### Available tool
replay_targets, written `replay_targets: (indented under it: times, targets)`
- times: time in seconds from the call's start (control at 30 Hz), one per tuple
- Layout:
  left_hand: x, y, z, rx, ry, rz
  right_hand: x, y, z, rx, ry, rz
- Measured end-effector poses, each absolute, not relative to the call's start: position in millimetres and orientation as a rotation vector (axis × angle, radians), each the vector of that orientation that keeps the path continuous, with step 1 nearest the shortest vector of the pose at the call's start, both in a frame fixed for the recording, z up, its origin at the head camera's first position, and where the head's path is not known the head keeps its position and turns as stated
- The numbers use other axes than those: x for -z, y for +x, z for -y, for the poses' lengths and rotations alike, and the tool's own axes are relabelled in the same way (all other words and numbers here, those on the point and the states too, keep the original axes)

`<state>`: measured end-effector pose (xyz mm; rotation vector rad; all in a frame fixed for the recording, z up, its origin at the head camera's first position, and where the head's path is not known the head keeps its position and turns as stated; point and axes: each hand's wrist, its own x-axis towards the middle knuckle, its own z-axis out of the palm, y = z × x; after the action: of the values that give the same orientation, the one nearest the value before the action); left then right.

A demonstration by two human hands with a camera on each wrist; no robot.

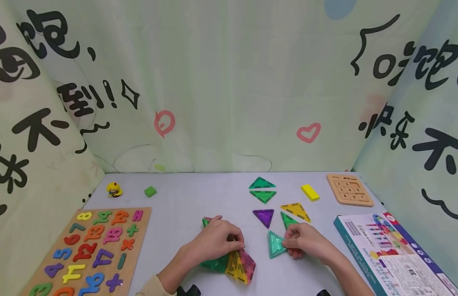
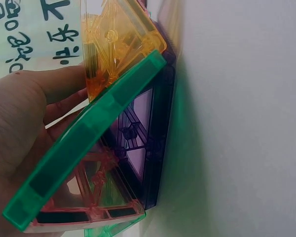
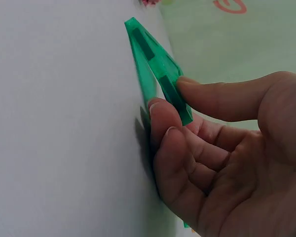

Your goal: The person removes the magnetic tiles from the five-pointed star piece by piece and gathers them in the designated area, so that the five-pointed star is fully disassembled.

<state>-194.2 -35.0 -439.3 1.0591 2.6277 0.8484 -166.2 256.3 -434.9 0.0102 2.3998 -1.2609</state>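
My left hand point(image 1: 215, 240) grips a joined shape of translucent magnetic tiles point(image 1: 237, 265) low on the table. Green, yellow and pink faces show in the head view; purple and orange ones also appear in the left wrist view, with a green tile point(image 2: 89, 138) slanting across the front. Part of the shape is hidden by the hand. To the right, my right hand point(image 1: 306, 242) pinches a green triangular magnetic tile point(image 1: 275, 245) by one corner, between thumb and finger. That tile point(image 3: 153, 57) is tilted in the right wrist view, close to the table surface.
Beyond the right hand lie purple point(image 1: 263, 217), yellow point(image 1: 296, 210) and green point(image 1: 288, 220) triangles, with two more green ones behind. A yellow block point(image 1: 310, 192), wooden board point(image 1: 334, 195) and printed box point(image 1: 399, 263) stand right. A number puzzle board point(image 1: 141, 236), toy duck point(image 1: 114, 189) and green block point(image 1: 150, 191) are left.
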Motion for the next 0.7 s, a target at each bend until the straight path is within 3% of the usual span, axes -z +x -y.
replay_targets:
  times: [0.7]
  targets:
    - [437, -194, 37, -0.841, 1.084, -2.615, 432, -165, -275, 0.964, 0.186, -2.63]
